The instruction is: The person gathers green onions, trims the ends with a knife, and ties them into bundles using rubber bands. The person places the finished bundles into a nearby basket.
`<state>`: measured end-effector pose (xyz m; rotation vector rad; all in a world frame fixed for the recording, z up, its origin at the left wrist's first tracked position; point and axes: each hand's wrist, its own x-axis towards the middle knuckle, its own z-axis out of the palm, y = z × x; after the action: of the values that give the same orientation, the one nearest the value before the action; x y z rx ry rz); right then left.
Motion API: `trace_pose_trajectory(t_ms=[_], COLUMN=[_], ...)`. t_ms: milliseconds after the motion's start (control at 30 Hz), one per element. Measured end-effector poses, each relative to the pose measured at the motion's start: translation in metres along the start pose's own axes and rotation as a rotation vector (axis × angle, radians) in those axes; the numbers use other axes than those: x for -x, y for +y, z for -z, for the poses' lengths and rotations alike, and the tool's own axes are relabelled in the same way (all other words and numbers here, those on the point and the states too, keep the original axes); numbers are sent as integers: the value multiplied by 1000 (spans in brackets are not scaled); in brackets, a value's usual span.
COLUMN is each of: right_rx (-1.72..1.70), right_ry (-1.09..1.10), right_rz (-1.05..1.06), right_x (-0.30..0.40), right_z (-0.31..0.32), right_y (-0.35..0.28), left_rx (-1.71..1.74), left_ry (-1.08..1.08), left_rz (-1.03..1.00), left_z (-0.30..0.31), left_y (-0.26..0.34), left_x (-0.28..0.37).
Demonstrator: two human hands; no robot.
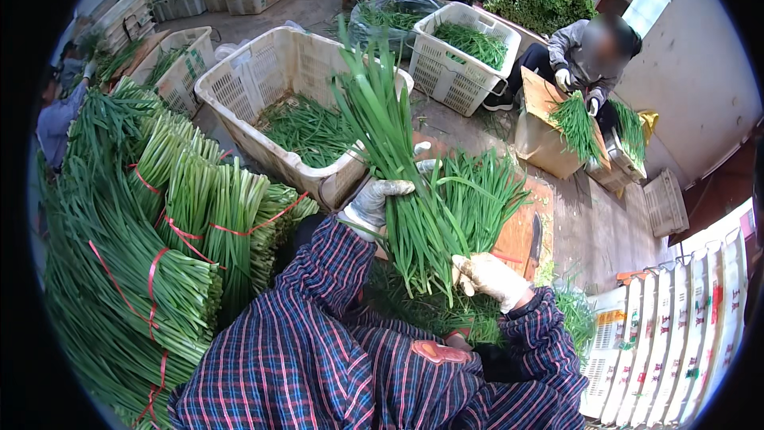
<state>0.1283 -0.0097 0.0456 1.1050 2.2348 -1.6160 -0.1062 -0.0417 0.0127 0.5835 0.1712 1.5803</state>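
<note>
My left hand (377, 203), in a soiled white glove, grips a loose bunch of long green garlic chives (388, 125) around its middle. The bunch slants from upper left to lower right before me. At its lower end is my right hand (492, 278), also gloved, with thumb and fingers bent at the leaf tips; whether they pinch any leaves I cannot tell. Beyond the bunch, more chives (477, 191) lie on a wooden board (513, 233). A knife (534, 245) with a dark blade and wooden handle rests at the board's right side.
Chive bundles tied with red ribbon (197, 239) are heaped at left. A white plastic crate (274, 149) holding loose leaves stands ahead, another crate (456, 80) behind it. A gloved co-worker (588, 65) sits at a board, upper right. Stacked white crates (668, 328) fill the lower right.
</note>
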Motion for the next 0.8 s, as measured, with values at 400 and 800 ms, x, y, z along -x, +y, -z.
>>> trace_pose_trajectory(t_ms=[400, 800], right_rx=[745, -248], right_ry=[418, 723], right_rz=[9, 836], right_x=[48, 74], right_z=[18, 62], right_y=[-18, -19], left_rx=[-302, -1393], left_ry=[-22, -425], left_rz=[-9, -224], left_z=[-13, -129], left_y=[-11, -108], left_x=[-3, -81])
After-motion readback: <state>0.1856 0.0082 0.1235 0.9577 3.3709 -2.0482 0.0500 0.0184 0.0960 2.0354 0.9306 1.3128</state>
